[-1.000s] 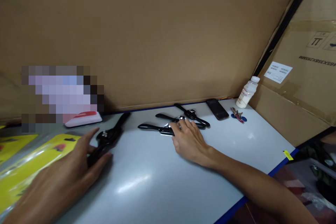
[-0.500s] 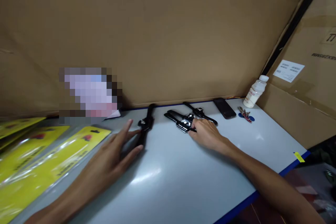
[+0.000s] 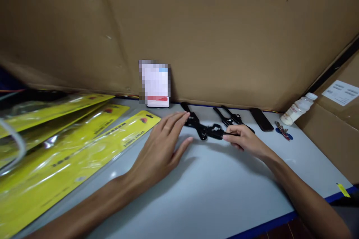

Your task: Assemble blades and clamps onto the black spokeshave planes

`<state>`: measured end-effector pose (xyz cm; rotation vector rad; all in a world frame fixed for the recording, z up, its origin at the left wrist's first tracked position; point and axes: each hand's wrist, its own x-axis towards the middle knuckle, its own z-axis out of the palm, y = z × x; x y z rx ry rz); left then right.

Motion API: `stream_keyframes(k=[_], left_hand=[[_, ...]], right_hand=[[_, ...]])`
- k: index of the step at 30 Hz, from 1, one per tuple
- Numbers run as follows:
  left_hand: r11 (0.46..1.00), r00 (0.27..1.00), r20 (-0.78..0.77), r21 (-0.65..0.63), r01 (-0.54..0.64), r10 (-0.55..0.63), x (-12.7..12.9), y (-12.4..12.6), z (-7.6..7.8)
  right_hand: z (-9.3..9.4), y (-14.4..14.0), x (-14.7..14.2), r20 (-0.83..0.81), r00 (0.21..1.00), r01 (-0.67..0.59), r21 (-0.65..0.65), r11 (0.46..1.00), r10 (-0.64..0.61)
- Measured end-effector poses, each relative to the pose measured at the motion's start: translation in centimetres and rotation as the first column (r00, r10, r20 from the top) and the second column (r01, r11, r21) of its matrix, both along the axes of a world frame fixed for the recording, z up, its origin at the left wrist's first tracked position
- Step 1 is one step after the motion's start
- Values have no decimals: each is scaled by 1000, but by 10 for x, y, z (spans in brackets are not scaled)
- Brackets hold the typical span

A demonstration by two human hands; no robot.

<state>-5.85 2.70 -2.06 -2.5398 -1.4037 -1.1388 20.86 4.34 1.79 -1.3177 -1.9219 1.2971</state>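
Observation:
My right hand [image 3: 244, 139] pinches one handle of a black spokeshave [image 3: 215, 132], raised a little over the table. Its other end points left, toward my left hand [image 3: 165, 140]. That hand is open, palm down, thumb apart from the fingers; whether its fingertips touch the held tool cannot be told. Behind lies another black spokeshave [image 3: 191, 118], partly overlapped in view by the held one. Farther right, two more spokeshaves, a left one [image 3: 224, 118] and a right one [image 3: 238, 117], lie side by side, close behind my right hand.
Yellow-carded clear packages [image 3: 92, 157] are piled on the left. A lit phone [image 3: 157, 89] leans on the cardboard wall [image 3: 210, 44]. A dark phone [image 3: 261, 119], keys [image 3: 284, 131] and a white-capped bottle [image 3: 298, 110] stand or lie right on the pale table [image 3: 196, 194].
My right hand has picked up one spokeshave from the group and brought it left toward my left hand. The view has swung left, showing more of the yellow packages.

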Motion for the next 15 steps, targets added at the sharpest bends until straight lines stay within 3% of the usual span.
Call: stream_keyframes(k=[3,6,8,11,15], left_hand=[[997,996,-70,-59,44,-48,1,-1,7],[916,980,-89,-378,134,-180,6,-5,8],[817,974,3,-545,191,-226,10,-8,8],[677,951,210,-667,310,-228,15,-12,9],[350,881,424,-808,473,-212,18,-17,12]], right_hand=[[7,-8,-5,7,998,-59,-29,998,59],[9,-10,-7,-7,998,-70,-73,995,70],[8,-8,-5,-7,999,-49,-82,995,49],[7,-6,-2,-18,999,-40,-107,993,38],[7,-6,-2,-86,996,-24,-143,989,11]])
